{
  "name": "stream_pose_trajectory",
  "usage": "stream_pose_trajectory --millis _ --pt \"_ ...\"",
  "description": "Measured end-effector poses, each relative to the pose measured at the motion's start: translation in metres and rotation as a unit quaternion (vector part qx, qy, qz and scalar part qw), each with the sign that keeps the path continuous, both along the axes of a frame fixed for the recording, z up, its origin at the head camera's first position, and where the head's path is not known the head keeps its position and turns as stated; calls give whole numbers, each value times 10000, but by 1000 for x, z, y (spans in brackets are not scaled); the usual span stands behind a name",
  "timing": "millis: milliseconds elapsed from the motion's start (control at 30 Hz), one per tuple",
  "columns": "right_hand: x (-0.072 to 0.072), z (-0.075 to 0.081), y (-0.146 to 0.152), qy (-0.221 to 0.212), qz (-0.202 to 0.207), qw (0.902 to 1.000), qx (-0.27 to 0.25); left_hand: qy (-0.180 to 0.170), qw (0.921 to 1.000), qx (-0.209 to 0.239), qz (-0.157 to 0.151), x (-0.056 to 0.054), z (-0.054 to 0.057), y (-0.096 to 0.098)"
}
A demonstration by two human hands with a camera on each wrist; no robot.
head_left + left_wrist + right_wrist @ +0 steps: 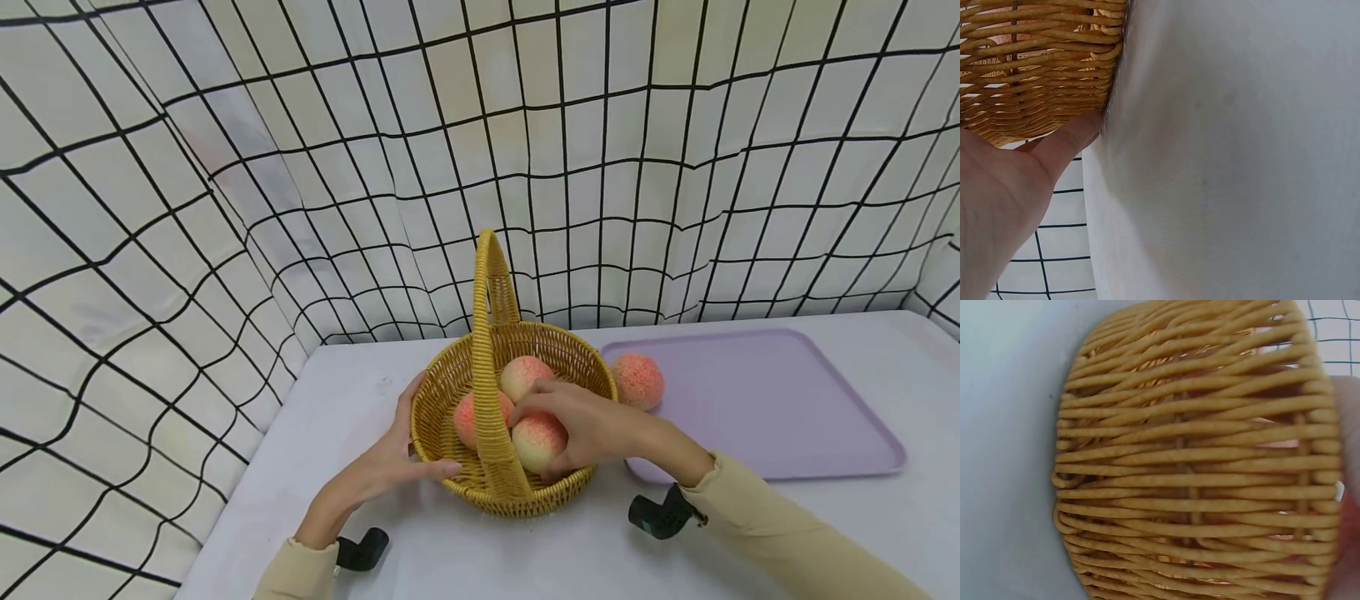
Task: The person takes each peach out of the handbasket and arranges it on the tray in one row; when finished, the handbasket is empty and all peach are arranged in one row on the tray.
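A yellow woven basket (pixel 517 500) with a tall arched handle (pixel 491 400) stands on the white table. Inside are three pink-and-cream peaches: one at the back (pixel 525 375), one at the left partly behind the handle (pixel 465 419), and one at the front right (pixel 536 442). My right hand (pixel 592 421) reaches over the right rim and grips the front-right peach, fingers on top and thumb at its near side. My left hand (pixel 390 458) rests against the basket's left side, thumb stretched over the front rim. In the left wrist view, its fingers (pixel 1069 140) touch the wickerwork low down.
Another peach (pixel 637 381) lies right of the basket at the left edge of a flat lilac tray (pixel 765 408). Black netting (pixel 600 175) over white sheeting rises behind and left of the table (pixel 465 558). A dark wrist camera (pixel 663 512) hangs below the right wrist.
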State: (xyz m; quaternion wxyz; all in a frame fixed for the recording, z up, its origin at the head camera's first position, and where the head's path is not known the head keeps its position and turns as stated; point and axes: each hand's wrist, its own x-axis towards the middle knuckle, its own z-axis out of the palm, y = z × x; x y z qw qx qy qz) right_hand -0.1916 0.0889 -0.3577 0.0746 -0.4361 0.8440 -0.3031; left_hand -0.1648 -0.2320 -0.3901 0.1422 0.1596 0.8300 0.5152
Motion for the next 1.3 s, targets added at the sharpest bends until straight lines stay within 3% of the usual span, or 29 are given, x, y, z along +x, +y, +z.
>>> stream_pose_trajectory --millis 167,333,500,633,733,900,1300 --pt "9 9 12 107 -303 9986 -423 -31 10000 4 -27 2 0 0" --pt "18 33 39 -186 -573 9927 -1043 -7 10000 17 -6 1 1 -1" --pt "21 54 79 132 -883 9881 -1253 -51 10000 -18 12 1 1 -1" --pt "19 60 112 535 -1152 9845 -1207 -54 10000 -48 30 2 2 -1" --pt "15 53 134 749 -1478 9794 -1158 -69 10000 -50 37 2 2 -1" --pt "7 27 162 884 -1954 9714 -1020 -74 10000 -50 30 2 3 -1" --pt "-15 -20 190 880 -1919 9749 -704 -138 9999 -83 63 2 4 0"
